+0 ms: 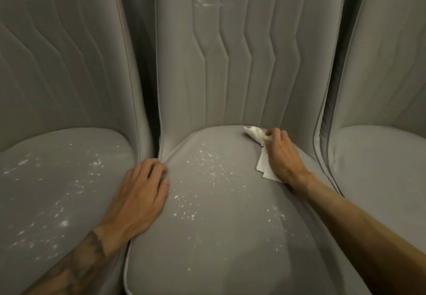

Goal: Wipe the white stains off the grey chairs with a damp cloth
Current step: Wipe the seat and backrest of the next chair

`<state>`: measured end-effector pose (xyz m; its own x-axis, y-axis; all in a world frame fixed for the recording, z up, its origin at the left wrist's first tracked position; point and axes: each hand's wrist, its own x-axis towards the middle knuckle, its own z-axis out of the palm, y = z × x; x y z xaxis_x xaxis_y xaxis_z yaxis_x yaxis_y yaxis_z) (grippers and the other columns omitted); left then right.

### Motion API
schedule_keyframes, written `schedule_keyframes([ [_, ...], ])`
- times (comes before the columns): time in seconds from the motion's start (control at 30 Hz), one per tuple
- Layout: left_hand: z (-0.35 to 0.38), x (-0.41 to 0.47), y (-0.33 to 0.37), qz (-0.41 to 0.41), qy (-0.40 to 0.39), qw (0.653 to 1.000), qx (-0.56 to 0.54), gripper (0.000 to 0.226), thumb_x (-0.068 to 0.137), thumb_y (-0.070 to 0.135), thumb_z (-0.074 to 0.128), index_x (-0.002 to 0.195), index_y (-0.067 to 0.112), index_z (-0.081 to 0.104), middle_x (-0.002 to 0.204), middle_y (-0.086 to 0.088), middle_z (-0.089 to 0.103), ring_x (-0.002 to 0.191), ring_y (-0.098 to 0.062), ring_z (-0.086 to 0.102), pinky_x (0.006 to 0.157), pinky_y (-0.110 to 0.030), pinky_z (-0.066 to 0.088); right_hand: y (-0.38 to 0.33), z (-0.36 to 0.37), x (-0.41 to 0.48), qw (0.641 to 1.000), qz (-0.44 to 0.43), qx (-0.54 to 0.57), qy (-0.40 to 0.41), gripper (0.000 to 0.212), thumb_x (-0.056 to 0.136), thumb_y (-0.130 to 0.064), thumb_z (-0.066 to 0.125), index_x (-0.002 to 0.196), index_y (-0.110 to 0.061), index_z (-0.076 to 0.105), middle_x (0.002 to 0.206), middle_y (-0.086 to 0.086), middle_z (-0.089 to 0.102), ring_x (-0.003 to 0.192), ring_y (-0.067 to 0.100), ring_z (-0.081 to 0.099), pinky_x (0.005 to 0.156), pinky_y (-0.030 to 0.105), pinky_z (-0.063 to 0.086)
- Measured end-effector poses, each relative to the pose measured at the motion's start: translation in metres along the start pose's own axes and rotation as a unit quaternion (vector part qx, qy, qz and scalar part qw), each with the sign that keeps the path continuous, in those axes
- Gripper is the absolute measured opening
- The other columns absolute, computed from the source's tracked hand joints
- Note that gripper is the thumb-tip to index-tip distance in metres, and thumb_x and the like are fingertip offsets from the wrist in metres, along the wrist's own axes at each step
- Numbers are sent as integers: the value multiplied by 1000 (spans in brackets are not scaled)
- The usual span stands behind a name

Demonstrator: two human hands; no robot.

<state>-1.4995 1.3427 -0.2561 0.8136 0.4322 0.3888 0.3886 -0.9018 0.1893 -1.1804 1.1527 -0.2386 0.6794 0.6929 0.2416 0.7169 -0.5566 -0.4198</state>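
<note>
Middle chair [230, 248]: stains [207, 168] on its seat centre, cloth [265, 165] at the seat's back right, left hand [140, 193] on its left edge

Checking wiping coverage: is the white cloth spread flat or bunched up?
Bunched: the cloth is crumpled in the right hand, one corner trailing loose.

three grey upholstered chairs are standing side by side and are filling the whole view: the left chair [57, 76], the middle chair [196, 76] and the right chair [387, 64]. their tall backs are rising behind rounded seat cushions. stitched channels [237, 53] are running down the left and middle backs and bending in a zigzag. thin piping [159, 87] is following the edges. narrow dark gaps [147, 92] are showing between the backs. dim, warm light is falling softly on the fabric.
</note>
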Motion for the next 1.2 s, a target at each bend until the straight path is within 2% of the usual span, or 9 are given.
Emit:
schedule_keyframes([
  [0.13, 4, -3, -1, 4, -5, 1000, 20, 20, 104, 27, 39, 119, 20, 51, 123, 0, 50, 105, -20, 52, 90, -39, 46, -42, 21, -13, 1000, -3, 6, 1, 20, 103, -12, 37, 120, -5, 45, 117, 17, 48, 100, 35, 52, 90, 37, 39],
  [0.3, -4, -6, 2, 3, -32, 999, 24, 28, 105, 23, 36, 124, 11, 52, 122, -9, 55, 104, -29, 57, 89, -47, 51, -59, 17, -44, 994, -90, -1, -55, 15, 105, -29, 35, 118, -22, 39, 114, 3, 42, 91, 21, 50, 80, 28, 35],
  [0.47, -11, -4, 4, -34, -96, 995, 7, 51, 106, 34, 18, 136, 12, 52, 134, -7, 55, 118, -24, 53, 105, -41, 44, -29, -9, -40, 997, 79, -25, 4, 24, 105, -21, 33, 125, -12, 42, 121, 15, 46, 104, 32, 52, 93, 36, 41],
  [0.53, -8, -3, 4, -35, -113, 993, 24, 56, 105, 35, 10, 138, 14, 50, 138, -6, 52, 123, -23, 50, 108, -39, 39, -39, 2, -23, 995, 99, -19, 13, 24, 105, -18, 33, 124, -7, 43, 123, 18, 47, 107, 35, 51, 95, 38, 40],
  [0.63, -4, -1, 2, -39, -93, 995, 9, 56, 104, 35, 8, 135, 16, 50, 137, -4, 51, 123, -21, 49, 107, -38, 39, -72, 32, -4, 1000, 9, 2, -28, 19, 105, -21, 34, 119, -11, 42, 123, 15, 48, 106, 33, 52, 93, 37, 41],
  [0.73, 2, -3, -1, -28, -106, 994, 24, 70, 101, 33, -12, 144, 17, 41, 151, -4, 38, 138, -23, 36, 114, -38, 28, -85, 47, -6, 991, -115, 1, -65, 17, 105, -31, 35, 118, -21, 40, 119, 3, 45, 98, 23, 52, 82, 27, 35],
  [0.87, 1, -4, 1, -40, -113, 993, 25, 70, 102, 33, -12, 149, 15, 36, 154, -6, 36, 142, -24, 33, 118, -38, 25, -57, 26, 9, 995, -77, -21, -63, 21, 105, -23, 36, 124, -15, 42, 124, 8, 47, 109, 24, 51, 89, 27, 35],
  [0.97, -3, -1, 4, -50, -118, 991, 27, 57, 104, 34, 8, 141, 14, 47, 144, -6, 49, 132, -24, 46, 112, -40, 36, -61, 27, 22, 999, -17, -38, -29, 20, 104, -17, 37, 120, -8, 44, 120, 16, 50, 109, 33, 51, 90, 35, 36],
  [1.2, -8, -2, 4, -66, -131, 989, 22, 63, 103, 36, 5, 149, 15, 43, 150, -5, 47, 137, -21, 44, 118, -38, 34, -104, 49, 2, 963, -245, -8, -109, 17, 103, -25, 39, 120, -26, 39, 124, 0, 45, 104, 19, 51, 92, 33, 41],
])
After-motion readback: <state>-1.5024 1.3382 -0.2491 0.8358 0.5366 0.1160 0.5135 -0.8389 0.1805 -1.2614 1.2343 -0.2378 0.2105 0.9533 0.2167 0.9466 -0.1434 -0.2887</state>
